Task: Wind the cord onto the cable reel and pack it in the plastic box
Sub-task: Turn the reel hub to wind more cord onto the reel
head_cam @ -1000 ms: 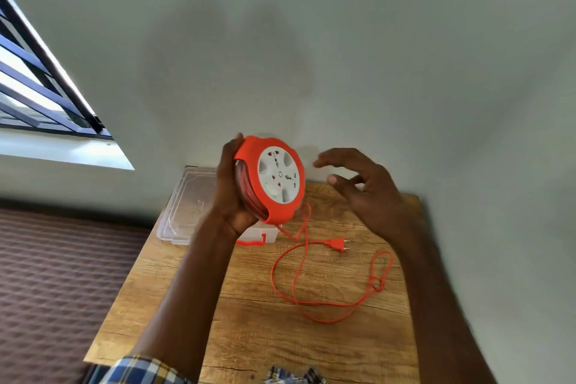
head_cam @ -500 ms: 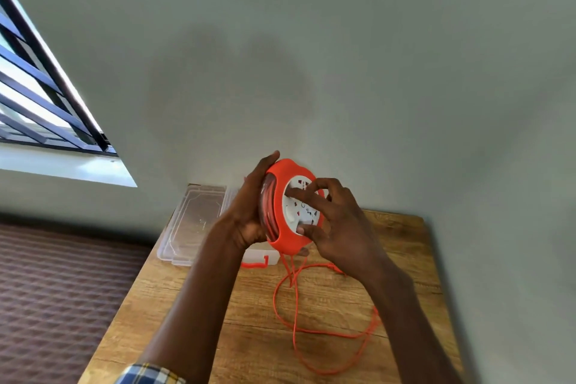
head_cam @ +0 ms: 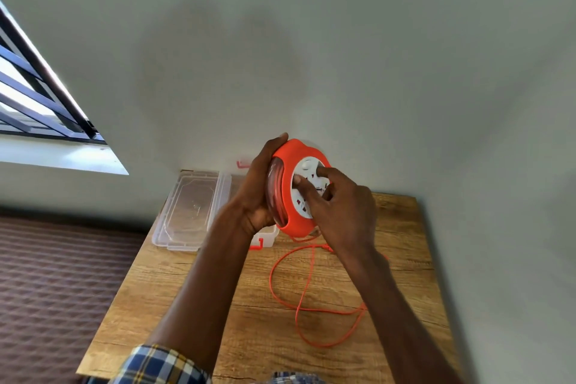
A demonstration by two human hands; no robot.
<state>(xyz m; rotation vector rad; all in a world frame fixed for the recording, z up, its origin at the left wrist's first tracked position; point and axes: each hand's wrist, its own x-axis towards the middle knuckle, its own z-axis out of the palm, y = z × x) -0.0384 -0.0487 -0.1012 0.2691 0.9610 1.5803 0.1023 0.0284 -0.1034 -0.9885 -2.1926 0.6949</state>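
Observation:
I hold an orange cable reel (head_cam: 288, 193) with a white socket face upright above the back of the wooden table (head_cam: 193, 299). My left hand (head_cam: 257, 193) grips its rear and rim. My right hand (head_cam: 339, 209) presses fingers into the white face. A loose orange cord (head_cam: 299, 305) hangs from the reel's bottom and lies in loops on the table. The clear plastic box (head_cam: 268, 235) with orange clips stands behind the reel, mostly hidden by my left hand.
The box's clear lid (head_cam: 187, 209) lies flat at the table's back left corner. A grey wall rises right behind the table. A barred window (head_cam: 37, 103) is at the left, and patterned brown flooring (head_cam: 62, 290) lies below the table's left edge.
My right hand came from open air onto the reel's white face and has turned on it. The reel tilted and shifted slightly right. The cord loops on the table have shrunk.

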